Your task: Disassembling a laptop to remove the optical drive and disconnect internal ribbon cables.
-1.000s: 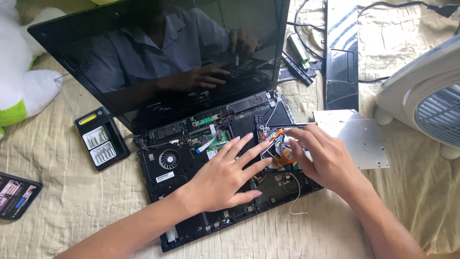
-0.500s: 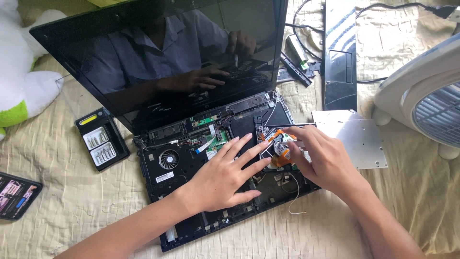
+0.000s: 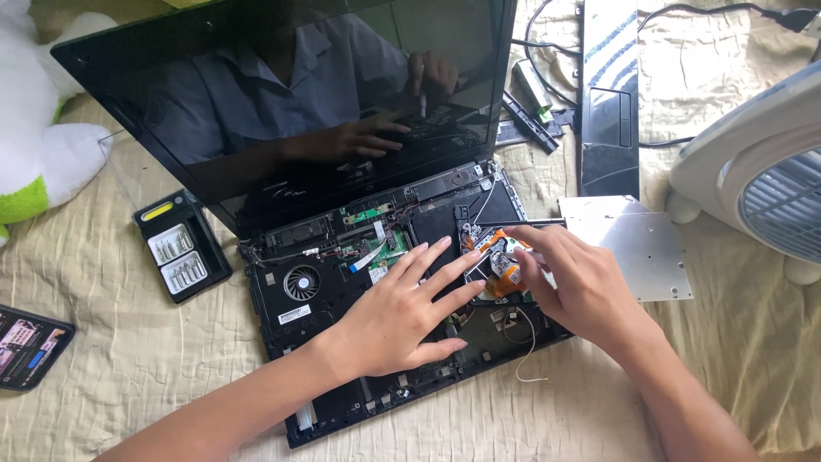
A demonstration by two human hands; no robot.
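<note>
Laptop (image 3: 342,291), hands (image 3: 402,316) barely shifted.

fan (image 3: 753,171) cropped, right hand (image 3: 581,287) hides part

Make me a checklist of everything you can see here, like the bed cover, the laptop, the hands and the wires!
Surface: beige cloth, wrinkled, under everything.
Job's things: opened laptop, keyboard off, insides and round fan showing, screen up and dark; an orange-and-silver part sits at its right side.
Clutter: black tool case with bits, left; dark flat case at left edge; silver plate and black panel, right.
Hands: left hand flat on the laptop base, fingers spread; right hand fingering the orange part.
Cables: black cable at top; thin white wire at the laptop's front.
Surroundings: white fan, right; white-and-green plush toy, left.
</note>
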